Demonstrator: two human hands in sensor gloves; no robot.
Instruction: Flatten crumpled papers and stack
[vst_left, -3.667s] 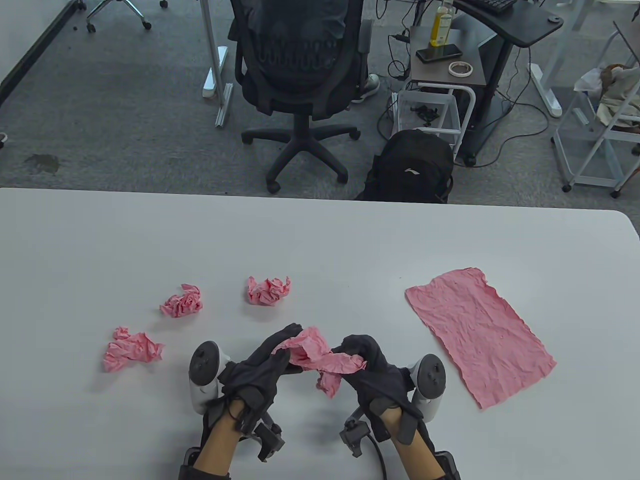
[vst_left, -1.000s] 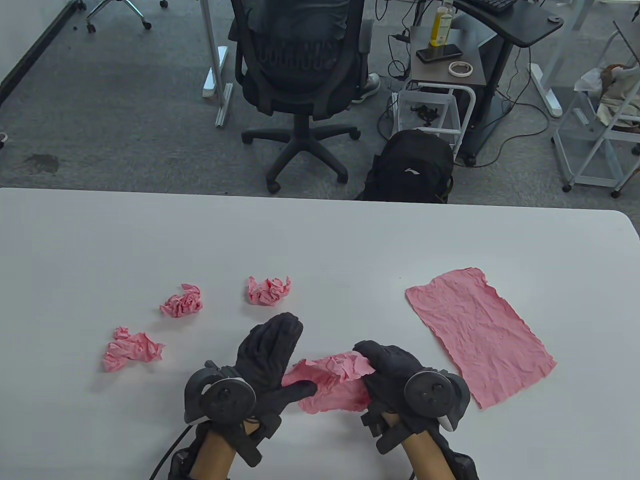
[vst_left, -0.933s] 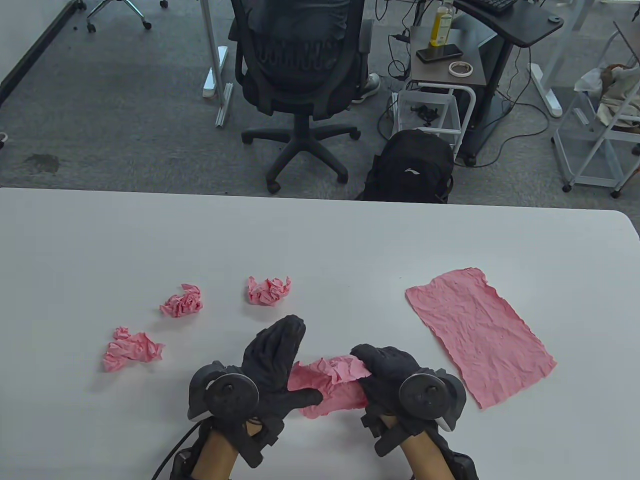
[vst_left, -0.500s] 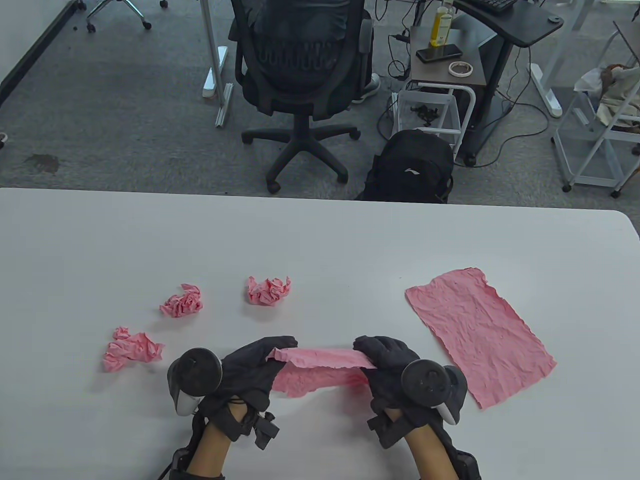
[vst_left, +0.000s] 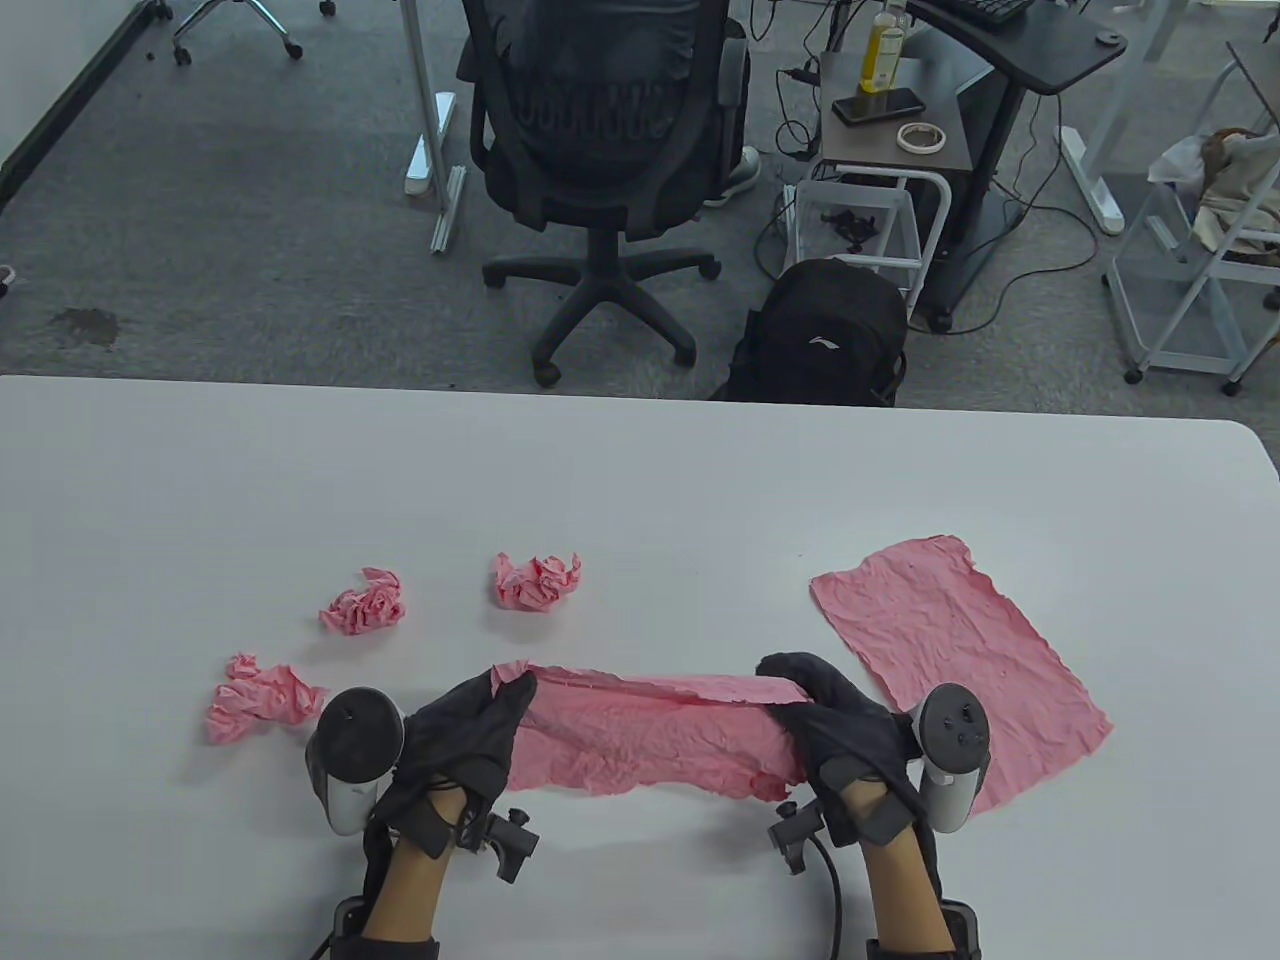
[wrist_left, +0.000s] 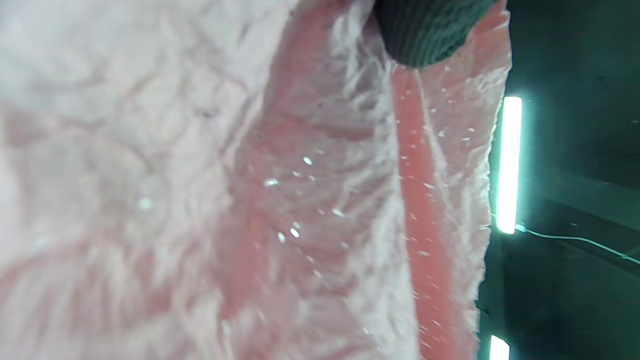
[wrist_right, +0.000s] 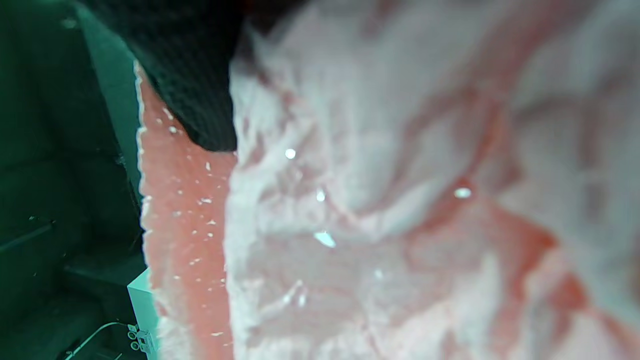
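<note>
A pink sheet, wrinkled and mostly unfolded, is stretched between my two hands near the table's front edge. My left hand pinches its left end and my right hand pinches its right end; its far edge curls up. Both wrist views are filled by this pink paper close up, with a dark fingertip on it at the top. A flattened pink sheet lies to the right. Three crumpled pink balls lie to the left.
The white table carries only the papers. Beyond its far edge stand an office chair, a black backpack and a small side table on the grey carpet.
The crumpled paper held between my hands has been opened out. My hands have drawn apart sideways, stretching it into a wide sheet, and turned so the trackers face outward.
</note>
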